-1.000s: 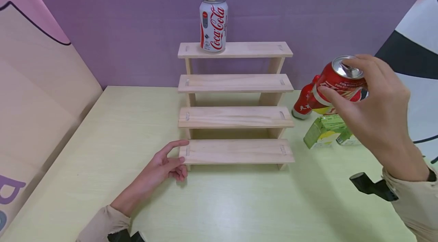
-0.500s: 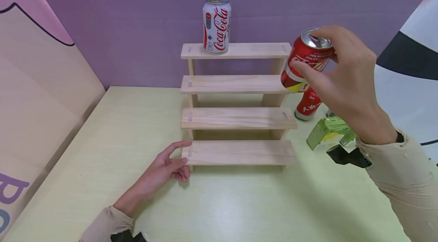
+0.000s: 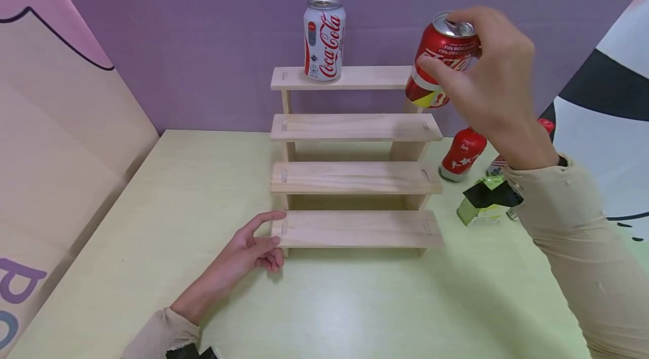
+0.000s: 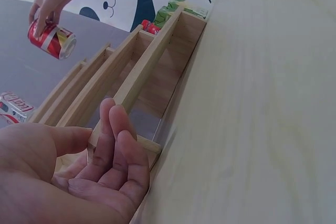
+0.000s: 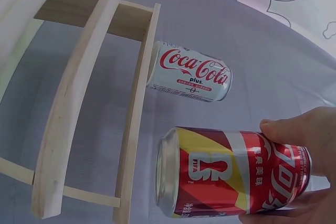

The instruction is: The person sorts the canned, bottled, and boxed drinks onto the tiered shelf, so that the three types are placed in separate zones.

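Left fingers (image 3: 266, 216) pinch the wooden stand (image 3: 355, 177). Right fingers (image 3: 478, 17), spread can-wide, grip the tilted red can (image 3: 433, 48); uneven contact with the top shelf (image 3: 375, 77) beneath them could dislodge it.

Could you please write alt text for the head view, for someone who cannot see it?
A person's right grip holds a tilted red can near the right end of a wooden stand's top shelf, where a white can stands upright. The left grip pinches the bottom shelf's left end; at right are a red bottle and green carton.
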Demonstrator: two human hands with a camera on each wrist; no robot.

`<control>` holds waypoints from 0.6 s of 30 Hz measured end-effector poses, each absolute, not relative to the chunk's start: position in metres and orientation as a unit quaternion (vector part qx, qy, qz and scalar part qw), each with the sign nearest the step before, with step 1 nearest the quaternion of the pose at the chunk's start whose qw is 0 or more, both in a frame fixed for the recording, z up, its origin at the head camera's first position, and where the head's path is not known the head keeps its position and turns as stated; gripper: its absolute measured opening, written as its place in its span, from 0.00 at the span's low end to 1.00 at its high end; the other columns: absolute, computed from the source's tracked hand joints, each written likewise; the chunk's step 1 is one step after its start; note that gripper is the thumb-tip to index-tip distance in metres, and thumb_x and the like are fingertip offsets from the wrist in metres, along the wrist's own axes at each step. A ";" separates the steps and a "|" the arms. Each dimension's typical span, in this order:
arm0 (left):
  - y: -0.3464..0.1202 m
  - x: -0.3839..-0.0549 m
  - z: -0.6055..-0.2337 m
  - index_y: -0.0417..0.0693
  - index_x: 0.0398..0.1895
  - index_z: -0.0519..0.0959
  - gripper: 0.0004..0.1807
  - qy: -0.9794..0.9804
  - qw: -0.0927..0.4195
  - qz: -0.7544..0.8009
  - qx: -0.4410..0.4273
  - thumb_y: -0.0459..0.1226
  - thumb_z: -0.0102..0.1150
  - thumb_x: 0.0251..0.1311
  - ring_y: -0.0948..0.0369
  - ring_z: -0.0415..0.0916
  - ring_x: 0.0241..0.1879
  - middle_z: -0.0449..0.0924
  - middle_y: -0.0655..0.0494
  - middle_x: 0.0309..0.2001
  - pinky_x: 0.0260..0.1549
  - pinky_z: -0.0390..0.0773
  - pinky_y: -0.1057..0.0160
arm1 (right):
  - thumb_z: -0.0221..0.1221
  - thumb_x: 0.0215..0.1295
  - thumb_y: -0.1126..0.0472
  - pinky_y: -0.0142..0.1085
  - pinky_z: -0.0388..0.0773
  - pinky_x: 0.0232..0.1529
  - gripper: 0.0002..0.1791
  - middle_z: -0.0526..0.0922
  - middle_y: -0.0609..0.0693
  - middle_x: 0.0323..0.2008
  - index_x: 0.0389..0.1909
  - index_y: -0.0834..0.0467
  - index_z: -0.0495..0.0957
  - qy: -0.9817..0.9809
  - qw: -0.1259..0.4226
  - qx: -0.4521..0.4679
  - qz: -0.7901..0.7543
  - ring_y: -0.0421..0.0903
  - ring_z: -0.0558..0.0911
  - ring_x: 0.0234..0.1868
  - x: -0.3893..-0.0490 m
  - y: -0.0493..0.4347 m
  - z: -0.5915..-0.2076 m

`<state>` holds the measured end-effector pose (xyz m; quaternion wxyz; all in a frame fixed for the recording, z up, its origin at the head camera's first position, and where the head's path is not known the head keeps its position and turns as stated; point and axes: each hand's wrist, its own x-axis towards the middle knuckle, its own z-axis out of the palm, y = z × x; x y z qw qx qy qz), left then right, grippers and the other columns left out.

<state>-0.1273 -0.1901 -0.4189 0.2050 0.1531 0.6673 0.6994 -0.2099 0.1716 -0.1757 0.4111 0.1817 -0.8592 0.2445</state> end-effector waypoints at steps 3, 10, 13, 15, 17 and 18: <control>-0.190 -0.128 -0.421 0.55 0.74 0.59 0.27 0.666 0.207 0.700 0.153 0.37 0.51 0.75 0.55 0.79 0.30 0.83 0.44 0.30 0.35 0.81 0.61 | 0.68 0.62 0.51 0.25 0.72 0.56 0.30 0.79 0.55 0.58 0.62 0.59 0.75 -0.865 0.402 0.165 0.252 0.47 0.77 0.58 -0.218 0.170 -0.174; -0.190 -0.131 -0.424 0.59 0.74 0.59 0.28 0.665 0.208 0.699 0.158 0.39 0.51 0.75 0.55 0.79 0.30 0.82 0.42 0.30 0.36 0.82 0.60 | 0.66 0.64 0.48 0.34 0.72 0.63 0.31 0.77 0.53 0.61 0.64 0.57 0.73 -0.871 0.397 0.122 0.263 0.44 0.74 0.63 -0.242 0.170 -0.169; -0.190 -0.131 -0.424 0.59 0.74 0.60 0.27 0.666 0.206 0.699 0.157 0.38 0.51 0.75 0.55 0.79 0.30 0.82 0.42 0.30 0.35 0.82 0.60 | 0.65 0.65 0.47 0.35 0.71 0.64 0.32 0.76 0.51 0.63 0.66 0.56 0.72 -0.881 0.378 0.098 0.267 0.44 0.72 0.64 -0.253 0.167 -0.165; -0.190 -0.130 -0.424 0.59 0.74 0.60 0.27 0.667 0.204 0.700 0.154 0.38 0.51 0.75 0.55 0.79 0.30 0.82 0.42 0.30 0.35 0.82 0.60 | 0.64 0.65 0.47 0.35 0.70 0.65 0.32 0.75 0.50 0.64 0.67 0.56 0.71 -0.887 0.366 0.088 0.266 0.43 0.71 0.65 -0.260 0.163 -0.163; -0.191 -0.130 -0.423 0.59 0.74 0.60 0.27 0.669 0.204 0.699 0.153 0.39 0.51 0.75 0.54 0.79 0.30 0.82 0.42 0.30 0.35 0.81 0.60 | 0.64 0.65 0.47 0.34 0.70 0.64 0.32 0.75 0.50 0.64 0.67 0.56 0.71 -0.891 0.359 0.082 0.266 0.43 0.71 0.65 -0.266 0.161 -0.162; -0.191 -0.130 -0.423 0.59 0.74 0.60 0.27 0.669 0.204 0.698 0.153 0.39 0.51 0.75 0.54 0.79 0.30 0.82 0.41 0.30 0.36 0.81 0.60 | 0.64 0.65 0.47 0.34 0.70 0.64 0.32 0.75 0.50 0.64 0.67 0.56 0.71 -0.893 0.355 0.079 0.266 0.43 0.71 0.65 -0.268 0.159 -0.161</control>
